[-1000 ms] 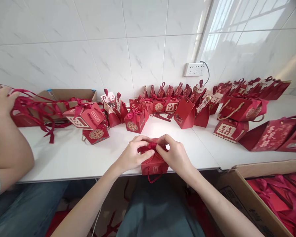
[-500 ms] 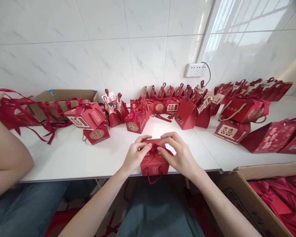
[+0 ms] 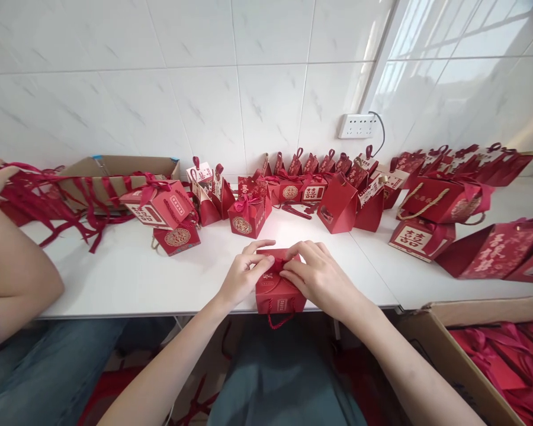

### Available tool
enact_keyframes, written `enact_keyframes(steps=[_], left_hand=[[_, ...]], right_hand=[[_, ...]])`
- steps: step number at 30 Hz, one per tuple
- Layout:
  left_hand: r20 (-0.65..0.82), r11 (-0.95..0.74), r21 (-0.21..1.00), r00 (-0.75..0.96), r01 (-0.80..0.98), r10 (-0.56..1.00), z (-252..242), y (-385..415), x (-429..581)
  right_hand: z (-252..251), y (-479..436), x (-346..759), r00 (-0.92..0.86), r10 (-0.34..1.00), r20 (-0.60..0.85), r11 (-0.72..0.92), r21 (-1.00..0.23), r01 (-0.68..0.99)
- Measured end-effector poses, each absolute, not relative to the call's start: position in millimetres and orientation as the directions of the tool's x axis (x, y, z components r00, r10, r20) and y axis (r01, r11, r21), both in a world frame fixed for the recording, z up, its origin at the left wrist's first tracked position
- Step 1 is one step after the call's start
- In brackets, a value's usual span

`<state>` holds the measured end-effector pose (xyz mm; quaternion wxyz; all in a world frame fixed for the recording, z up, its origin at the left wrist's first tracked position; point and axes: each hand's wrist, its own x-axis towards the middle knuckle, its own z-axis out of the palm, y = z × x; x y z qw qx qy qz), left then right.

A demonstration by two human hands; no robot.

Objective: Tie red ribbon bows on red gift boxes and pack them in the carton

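A small red gift box (image 3: 276, 293) with a cord handle stands at the near edge of the white table (image 3: 128, 278). Both my hands work at its top. My left hand (image 3: 245, 273) pinches the red ribbon (image 3: 277, 264) on the lid with thumb and forefinger. My right hand (image 3: 320, 276) grips the same ribbon from the other side, fingers curled over the box top. The knot itself is mostly hidden under my fingers.
Several finished red boxes and bags (image 3: 337, 201) line the back of the table along the tiled wall. Another person's arm (image 3: 13, 272) at the left holds a bundle of red ribbons (image 3: 57, 198) beside a cardboard box (image 3: 115, 171). A carton of red items (image 3: 493, 361) sits lower right.
My hands have lowered onto the box top and closed tighter on the ribbon. The other person's hand has shifted the ribbon bundle slightly at the left.
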<state>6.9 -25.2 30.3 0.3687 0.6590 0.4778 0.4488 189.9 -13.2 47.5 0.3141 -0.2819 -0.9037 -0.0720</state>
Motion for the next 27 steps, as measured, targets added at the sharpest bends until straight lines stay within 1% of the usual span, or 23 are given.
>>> enact_keyframes(steps=[3,7,9,10,13,17,21,23,25,27], left_hand=[[0.293,-0.305,0.842,0.096,0.445,0.951,34.9,-28.5,1.7],[0.420,-0.359,0.652,0.077,0.667,0.904,40.5,-38.7,-1.7],[0.478,-0.391,0.564,0.098,0.727,0.873,42.8,-45.7,-0.5],[0.495,-0.400,0.540,0.105,0.740,0.862,43.6,-49.3,0.8],[0.492,-0.404,0.524,0.121,0.750,0.862,43.3,-58.0,6.4],[0.491,-0.414,0.535,0.128,0.736,0.862,36.1,-61.7,11.5],[0.534,-0.438,0.560,0.098,0.704,0.840,27.0,-60.0,11.4],[0.521,-0.438,0.590,0.095,0.679,0.848,24.1,-59.4,10.9],[0.501,-0.424,0.617,0.084,0.663,0.861,22.4,-59.2,10.8],[0.484,-0.406,0.636,0.071,0.657,0.872,21.9,-59.2,10.8]], right_hand=[[50.7,-14.3,194.4,-0.675,0.448,0.586,0.813,0.047,0.581],[55.7,-19.6,201.9,-0.693,0.466,0.550,0.748,0.174,0.641],[59.3,-23.4,204.1,-0.708,0.464,0.533,0.722,0.236,0.650],[61.1,-25.4,204.6,-0.716,0.459,0.526,0.712,0.264,0.651],[64.3,-29.6,205.0,-0.721,0.449,0.528,0.684,0.316,0.657],[59.2,-29.3,207.2,-0.704,0.431,0.564,0.668,0.325,0.669],[46.8,-25.0,210.6,-0.681,0.395,0.617,0.690,0.290,0.663],[40.4,-24.4,210.7,-0.637,0.403,0.657,0.697,0.231,0.679],[35.6,-26.3,209.3,-0.549,0.461,0.697,0.695,0.101,0.712],[33.5,-30.5,206.8,-0.425,0.572,0.701,0.677,-0.112,0.728]])
